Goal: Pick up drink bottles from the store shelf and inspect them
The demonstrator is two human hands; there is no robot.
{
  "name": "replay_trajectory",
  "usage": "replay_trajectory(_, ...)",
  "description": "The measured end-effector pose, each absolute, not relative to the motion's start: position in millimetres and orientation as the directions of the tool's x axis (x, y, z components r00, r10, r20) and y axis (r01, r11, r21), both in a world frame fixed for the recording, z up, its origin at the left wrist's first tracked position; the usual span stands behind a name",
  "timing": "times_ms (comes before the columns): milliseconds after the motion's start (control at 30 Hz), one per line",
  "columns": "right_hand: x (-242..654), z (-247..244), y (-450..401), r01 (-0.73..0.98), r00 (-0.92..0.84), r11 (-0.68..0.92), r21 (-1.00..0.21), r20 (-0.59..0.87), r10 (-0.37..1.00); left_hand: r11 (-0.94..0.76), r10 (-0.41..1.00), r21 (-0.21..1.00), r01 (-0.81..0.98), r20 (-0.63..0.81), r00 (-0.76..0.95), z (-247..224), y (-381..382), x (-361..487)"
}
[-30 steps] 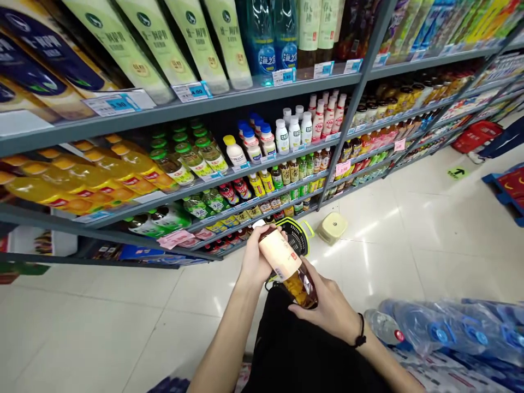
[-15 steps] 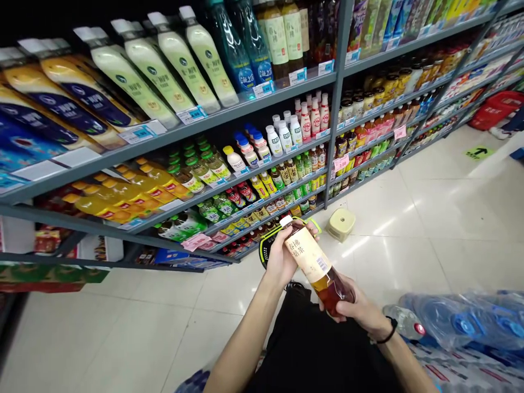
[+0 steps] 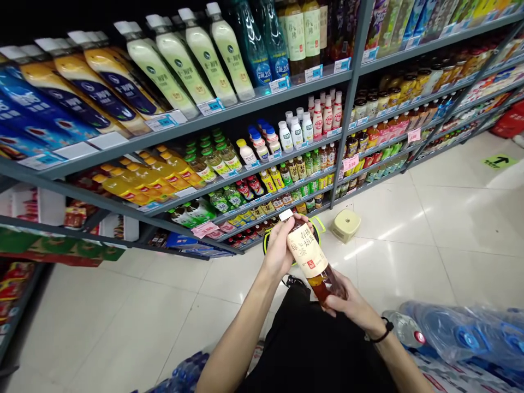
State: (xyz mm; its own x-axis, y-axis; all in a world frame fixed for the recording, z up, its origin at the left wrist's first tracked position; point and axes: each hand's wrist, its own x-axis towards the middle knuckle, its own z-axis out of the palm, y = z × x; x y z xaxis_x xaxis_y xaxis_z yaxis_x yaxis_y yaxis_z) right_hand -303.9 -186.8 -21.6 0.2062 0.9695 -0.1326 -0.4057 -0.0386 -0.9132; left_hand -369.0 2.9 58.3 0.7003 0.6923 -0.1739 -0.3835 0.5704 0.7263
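Observation:
A large tea bottle with a white cap, a cream label and amber liquid lies slantwise between my hands. My left hand is closed round its neck end, just below the cap. Round the base, my right hand is wrapped from the right side, thumb on top. The label's front, with dark characters and a red square, faces up at me. Behind the bottle, a basket with a yellow-green rim is mostly hidden by my hands.
Shelves of drinks run along the far side. A cream stool stands on the tiled floor by the shelf foot. Large wrapped water bottles sit at my right, more bottles at lower left. A green arrow sticker marks the floor.
The tea bottle has turned about its length, so the barcode is out of sight and the label's front shows. The view has shifted a little left. Both hands still hold the bottle.

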Motion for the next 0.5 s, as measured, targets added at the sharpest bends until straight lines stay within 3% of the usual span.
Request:
replay_trajectory(100, -306.0, -22.4, -183.6, 0.023, 0.408, -0.119, -0.993, -0.099, 0.907, 0.5, 0.743, 0.772, -0.393, -0.149, 0.652, 54.0, 8.5, -371.4)
replay_trajectory(167, -308.1, -24.2, -182.5, 0.114, 0.444, -0.177, -0.978, -0.109, 0.889, 0.486, 0.762, 0.781, -0.392, -0.159, 0.628, 49.1, 9.9, -372.6)
replay_trajectory(367, -309.5, -28.1, -185.7, -0.011, 0.391, -0.182, -0.983, -0.172, 0.904, 0.5, 0.74, 0.783, -0.37, -0.164, 0.652, 42.8, 9.4, -375.4)
replay_trajectory(500, -307.5, -33.0, -190.6, -0.371, 0.203, -0.061, -0.926, -0.145, 0.968, 0.523, 0.697, 0.761, -0.385, -0.121, 0.707, 47.0, 9.3, -377.2)
